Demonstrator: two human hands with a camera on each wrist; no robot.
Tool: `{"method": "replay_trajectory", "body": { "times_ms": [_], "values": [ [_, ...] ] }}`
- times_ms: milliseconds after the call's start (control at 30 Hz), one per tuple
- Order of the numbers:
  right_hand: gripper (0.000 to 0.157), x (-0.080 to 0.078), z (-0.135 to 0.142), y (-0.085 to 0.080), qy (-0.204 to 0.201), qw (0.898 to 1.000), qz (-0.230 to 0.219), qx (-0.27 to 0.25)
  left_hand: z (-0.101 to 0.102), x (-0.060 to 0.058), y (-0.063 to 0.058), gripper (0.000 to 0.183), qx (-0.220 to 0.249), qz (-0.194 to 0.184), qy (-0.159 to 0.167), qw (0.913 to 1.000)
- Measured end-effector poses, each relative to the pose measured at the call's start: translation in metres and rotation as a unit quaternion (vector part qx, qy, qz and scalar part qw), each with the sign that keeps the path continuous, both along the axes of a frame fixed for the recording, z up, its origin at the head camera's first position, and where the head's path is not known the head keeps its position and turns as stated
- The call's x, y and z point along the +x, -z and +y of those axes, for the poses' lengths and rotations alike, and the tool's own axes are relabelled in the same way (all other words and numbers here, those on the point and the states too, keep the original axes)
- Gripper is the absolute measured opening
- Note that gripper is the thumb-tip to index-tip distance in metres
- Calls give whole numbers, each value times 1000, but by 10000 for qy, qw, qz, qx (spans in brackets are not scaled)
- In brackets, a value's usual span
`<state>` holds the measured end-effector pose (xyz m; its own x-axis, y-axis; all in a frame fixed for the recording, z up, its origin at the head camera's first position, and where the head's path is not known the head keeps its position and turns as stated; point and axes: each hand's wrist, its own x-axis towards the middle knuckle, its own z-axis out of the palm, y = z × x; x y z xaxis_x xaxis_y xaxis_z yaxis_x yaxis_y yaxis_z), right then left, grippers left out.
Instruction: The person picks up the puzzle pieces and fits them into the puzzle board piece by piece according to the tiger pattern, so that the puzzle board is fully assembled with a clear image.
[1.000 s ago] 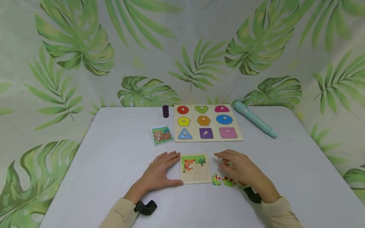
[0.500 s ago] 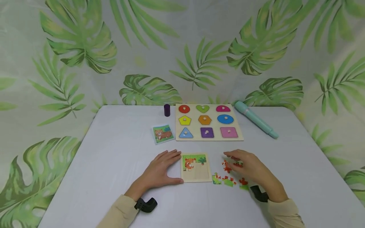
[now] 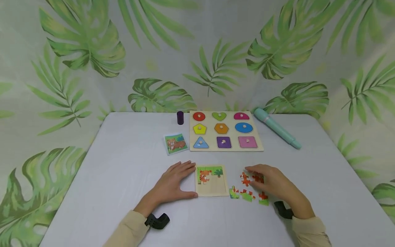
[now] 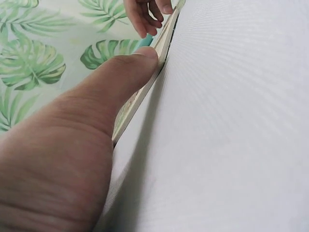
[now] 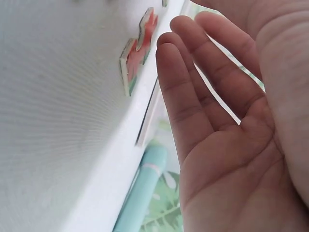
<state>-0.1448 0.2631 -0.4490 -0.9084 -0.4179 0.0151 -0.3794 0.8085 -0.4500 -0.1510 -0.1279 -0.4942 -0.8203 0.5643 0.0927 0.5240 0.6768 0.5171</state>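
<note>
My left hand (image 3: 172, 183) lies beside a square wooden puzzle tray (image 3: 213, 190), fingertips at its upper left edge and thumb at its lower left corner. Along the tray's top and left, fitted pieces form an orange tiger face (image 3: 204, 176) and a green plant. To the right, my right hand (image 3: 273, 180) is over loose jigsaw pieces, its fingers loosely bent and apart from the thumb. An orange tiger piece (image 3: 245, 179) lies by its thumb; another red piece (image 3: 257, 177) is partly hidden under the hand. In the right wrist view, a red-and-green piece (image 5: 137, 60) lies beyond the fingertips.
Green-and-red pieces (image 3: 247, 196) lie in front of the right hand. Farther back are a knobbed shape board (image 3: 231, 148), a tiger picture card (image 3: 176, 144), a dark purple cylinder (image 3: 180, 118) and a teal pen-shaped object (image 3: 277, 129). A leaf-patterned cloth hangs behind the table.
My right hand has moved right, away from the tray, uncovering the orange tiger piece and pieces in front of it. My left hand has stayed at the tray's edge.
</note>
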Motion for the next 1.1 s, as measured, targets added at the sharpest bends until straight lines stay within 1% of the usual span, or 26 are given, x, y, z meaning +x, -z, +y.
{"method": "replay_trajectory", "body": {
  "times_ms": [133,267,433,633,800,900,1100],
  "values": [
    [50,-1,1,1,36,9999,-99,14,1,0,-2,95,64,-21,22,10000],
    [48,-4,1,3,-28,9999,-118,-8,0,-2,-4,94,97,-53,19,9999],
    [44,-5,3,5,-26,10000,-44,-46,0,-2,-3,93,155,-73,0,9999],
    [40,-4,2,8,-37,9999,42,-115,-1,-1,-2,93,116,-82,-9,9999],
    [40,-4,1,9,33,9999,117,-34,-1,-1,0,93,152,-49,-4,9999],
    [39,-4,4,8,56,10000,63,-12,0,-2,1,93,105,-52,-7,9999],
    [38,-3,5,10,35,10000,-40,-43,-1,-1,1,93,126,-53,-62,9999]
  ]
}}
